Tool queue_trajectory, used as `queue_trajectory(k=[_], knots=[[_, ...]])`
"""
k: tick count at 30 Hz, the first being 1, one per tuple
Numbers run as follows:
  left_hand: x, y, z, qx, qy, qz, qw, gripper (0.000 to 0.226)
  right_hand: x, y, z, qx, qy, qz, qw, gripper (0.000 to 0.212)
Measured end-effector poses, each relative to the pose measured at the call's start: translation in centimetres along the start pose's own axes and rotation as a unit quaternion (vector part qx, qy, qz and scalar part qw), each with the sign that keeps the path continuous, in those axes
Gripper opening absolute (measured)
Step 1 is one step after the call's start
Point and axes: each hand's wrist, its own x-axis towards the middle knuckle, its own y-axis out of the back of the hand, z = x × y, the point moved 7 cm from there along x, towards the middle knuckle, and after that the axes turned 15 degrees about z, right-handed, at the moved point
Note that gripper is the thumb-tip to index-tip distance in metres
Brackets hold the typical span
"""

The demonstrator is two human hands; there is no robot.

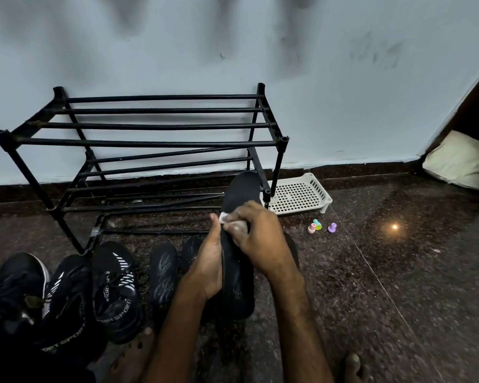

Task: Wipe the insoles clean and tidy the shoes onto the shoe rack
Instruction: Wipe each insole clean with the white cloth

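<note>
A long black insole [239,194] stands tilted in front of me, its toe end pointing up toward the rack. My left hand [209,262] grips it along its left edge. My right hand [256,236] presses a small white wipe [224,217] onto the insole's middle. Two more black insoles [163,268] lie flat on the dark floor just left of my left hand. Three black sport shoes [114,288] with white stripes sit in a row at the lower left. The black two-tier shoe rack [150,143] stands bare against the pale wall.
A white perforated plastic tray [302,193] lies on the floor by the rack's right leg. Three small pastel toy pieces [317,226] stand just right of my hands. A cushion [459,160] rests in the right corner. My bare foot [353,364] shows at the bottom edge.
</note>
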Motion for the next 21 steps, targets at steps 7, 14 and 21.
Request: queue_trajectory(k=[7, 14, 21], knots=[[-0.3, 0.4, 0.9, 0.032, -0.004, -0.026, 0.999, 0.074, 0.4, 2.0, 2.6, -0.111, -0.028, 0.043, 0.993, 0.008], [-0.7, 0.8, 0.6, 0.087, 0.019, -0.034, 0.995, 0.078, -0.7, 1.0, 3.2, -0.026, -0.071, -0.124, 0.989, 0.006], [-1.0, 0.2, -0.2, 0.137, 0.033, -0.071, 0.988, 0.082, 1.4, 5.2, 3.7, -0.044, -0.049, 0.141, 0.988, 0.011]])
